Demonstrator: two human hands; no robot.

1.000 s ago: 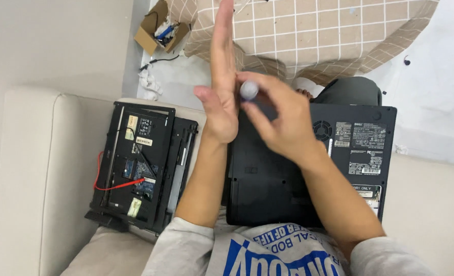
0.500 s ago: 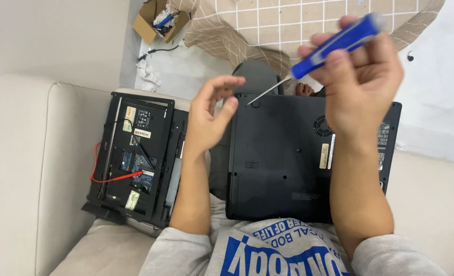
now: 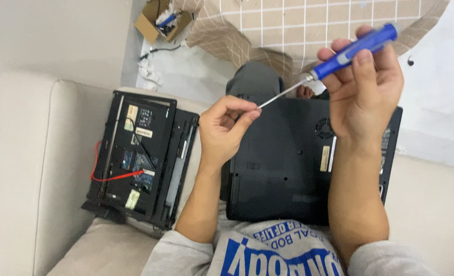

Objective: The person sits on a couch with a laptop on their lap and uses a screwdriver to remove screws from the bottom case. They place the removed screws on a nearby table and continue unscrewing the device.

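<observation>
My right hand [image 3: 362, 92] is raised over a black laptop [image 3: 288, 163] lying bottom-up on my lap and grips a blue-handled screwdriver [image 3: 349, 48] by its handle. The metal shaft slants down to the left. My left hand [image 3: 224, 130] pinches the shaft's tip with thumb and forefinger, over the laptop's left edge. Whether a screw sits on the tip is too small to tell.
An opened black laptop chassis [image 3: 140, 158] with exposed boards and a red wire [image 3: 112, 176] lies on the cream sofa [image 3: 28, 168] to my left. A checked tan blanket [image 3: 288, 25] and a small cardboard box [image 3: 158, 20] sit on the floor beyond.
A second ago both hands were pressed together over the laptop. My right hand has since lifted up and right with the screwdriver, and my left hand has closed its fingers on the tip.
</observation>
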